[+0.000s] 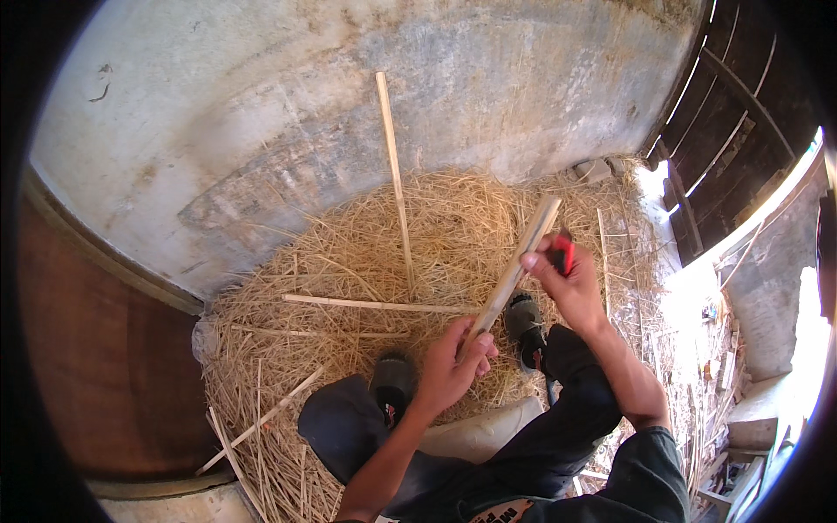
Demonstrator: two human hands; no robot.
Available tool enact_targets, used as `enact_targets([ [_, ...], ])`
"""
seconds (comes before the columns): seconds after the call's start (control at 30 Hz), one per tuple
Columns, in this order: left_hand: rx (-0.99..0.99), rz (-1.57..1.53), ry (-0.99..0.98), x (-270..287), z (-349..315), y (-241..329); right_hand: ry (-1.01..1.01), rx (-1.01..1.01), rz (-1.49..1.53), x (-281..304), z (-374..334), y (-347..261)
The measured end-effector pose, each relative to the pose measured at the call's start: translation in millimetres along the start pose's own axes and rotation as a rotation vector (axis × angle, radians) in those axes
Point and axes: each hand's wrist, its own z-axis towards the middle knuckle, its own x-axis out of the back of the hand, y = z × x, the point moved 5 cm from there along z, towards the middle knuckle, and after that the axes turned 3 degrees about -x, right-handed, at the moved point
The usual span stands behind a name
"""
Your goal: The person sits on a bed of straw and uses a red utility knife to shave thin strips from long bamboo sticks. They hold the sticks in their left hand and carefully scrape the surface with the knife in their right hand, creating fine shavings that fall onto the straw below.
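My left hand (455, 366) is closed around the lower end of a split bamboo piece (514, 266), which slants up and to the right above my knees. In my right hand (571, 283) is a small tool with a red-and-black handle (565, 254); its working end is hidden, so its exact kind does not show. The right thumb rests against the bamboo near its upper end. Beyond my hands, one bamboo strip (394, 166) leans upright on the wall, and another strip (375, 303) lies across the shavings to the left of the bamboo.
A thick heap of pale shavings (349, 235) covers the floor around my shoes (394, 379). A stained wall (305, 105) rises behind it, with a brown panel (113, 349) at left. Dark slatted boards (732, 113) stand at right. More strips (261, 420) lie at lower left.
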Motion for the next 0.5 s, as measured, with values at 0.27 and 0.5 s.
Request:
enact_targets([
  [0.27, 0.048, 0.117, -0.118, 1.6, -1.8, 46.8, 0.003, -0.039, 0.13, 34.2, -15.2, -39.1],
  [0.5, -0.005, 0.215, -0.107, -8.7, -32.6, 112.4, 0.165, 0.189, -0.268, 45.8, -80.2, -43.0],
])
